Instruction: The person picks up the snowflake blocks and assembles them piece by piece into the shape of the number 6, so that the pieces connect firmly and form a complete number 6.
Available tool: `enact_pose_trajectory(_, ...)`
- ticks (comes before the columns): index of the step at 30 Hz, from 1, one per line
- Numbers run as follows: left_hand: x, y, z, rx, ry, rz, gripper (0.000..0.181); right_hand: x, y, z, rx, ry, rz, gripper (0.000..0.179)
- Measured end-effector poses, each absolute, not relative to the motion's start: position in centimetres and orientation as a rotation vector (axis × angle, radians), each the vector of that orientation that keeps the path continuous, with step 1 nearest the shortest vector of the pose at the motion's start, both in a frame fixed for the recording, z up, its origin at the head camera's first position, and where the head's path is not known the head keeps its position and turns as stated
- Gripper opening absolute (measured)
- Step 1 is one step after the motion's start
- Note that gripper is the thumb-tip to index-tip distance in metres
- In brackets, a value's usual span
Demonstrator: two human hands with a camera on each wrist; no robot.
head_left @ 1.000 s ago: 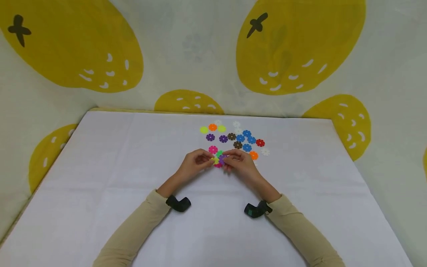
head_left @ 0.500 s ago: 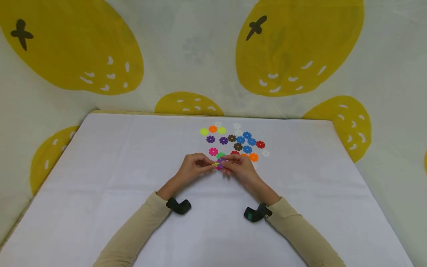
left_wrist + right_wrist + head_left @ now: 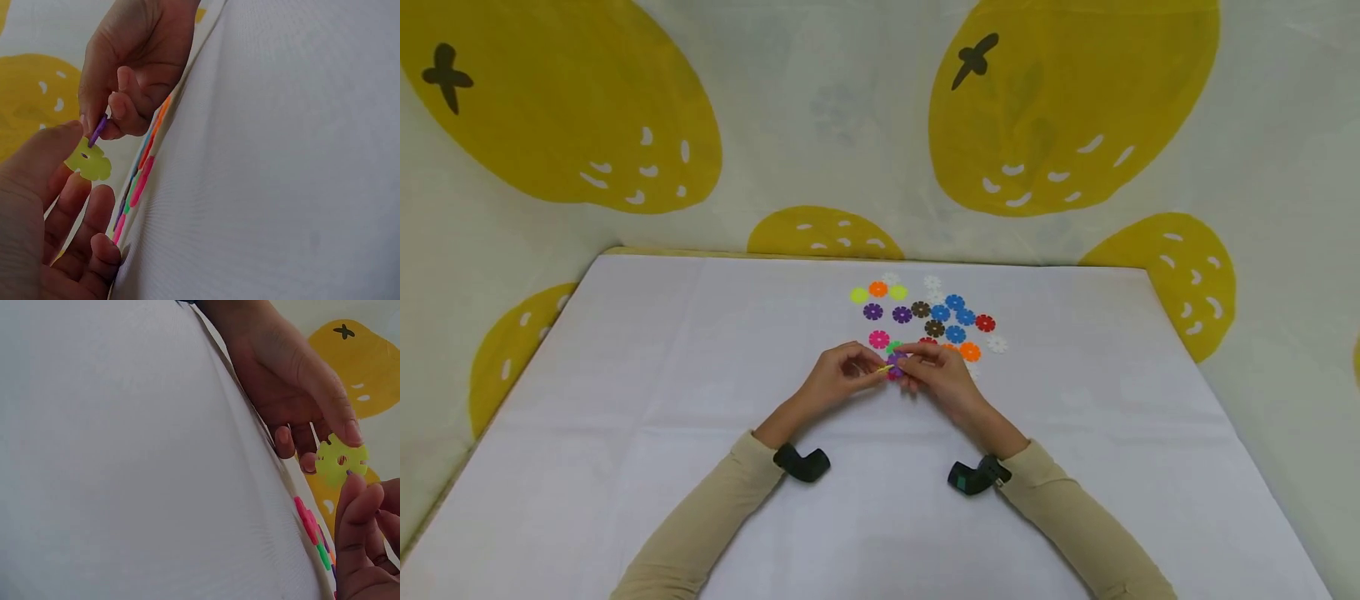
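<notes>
My left hand [image 3: 842, 369] pinches a yellow-green notched plastic disc [image 3: 328, 470] between thumb and fingers. A purple notched disc [image 3: 97, 130] is pinched by my right hand [image 3: 942, 372]. The two discs meet at their edges, the purple one standing across the yellow-green one, as the left wrist view shows. In the head view the yellow-green disc appears nearly edge-on. Both hands are close together above the near side of a group of loose discs. Part of a green disc [image 3: 893, 346] shows just behind the fingers, and a pink disc [image 3: 879, 339] lies beyond them.
Several more notched discs lie spread on the white-covered table [image 3: 700, 500], among them blue [image 3: 955, 334], brown [image 3: 921, 309], red [image 3: 985, 322], orange [image 3: 970, 352], dark purple [image 3: 872, 312] and white [image 3: 997, 343] ones. A fruit-patterned cloth [image 3: 831, 167] hangs behind the table.
The yellow-green disc has turned from facing the head camera to nearly edge-on, against the purple disc. A red disc behind the right hand has come into view. Both hands keep their grip.
</notes>
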State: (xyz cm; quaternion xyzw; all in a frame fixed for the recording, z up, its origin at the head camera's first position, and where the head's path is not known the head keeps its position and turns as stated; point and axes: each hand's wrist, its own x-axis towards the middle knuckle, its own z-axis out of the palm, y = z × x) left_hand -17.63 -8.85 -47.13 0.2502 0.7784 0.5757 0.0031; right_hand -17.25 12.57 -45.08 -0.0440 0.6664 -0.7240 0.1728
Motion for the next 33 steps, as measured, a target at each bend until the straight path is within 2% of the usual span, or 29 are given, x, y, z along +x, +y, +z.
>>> enact_pose_trajectory(5, -17.3, -8.9, -46.4, 0.665, 2.34, 1.824, 0.033, -17.4, 12.6, -45.1, -0.185, 1.901, -2.026, 0.032)
enact_pose_trajectory(20, -17.1, -9.2, -47.4, 0.645, 2.289, 1.833, 0.026, -17.3, 12.0, -45.4, -0.352, 2.034, -1.842, 0.025)
enact_pose_trajectory(29, -17.6, -9.0, -46.9, 0.535, 2.238, 1.97, 0.029, -18.4, 12.9, -44.8, -0.357, 2.224, -1.614, 0.027)
enact_pose_trajectory(33, -17.8, -9.1, -47.0, 0.539, 2.207, 1.996, 0.029, -18.9, 13.0, -45.0, -0.425, 2.299, -1.501, 0.034)
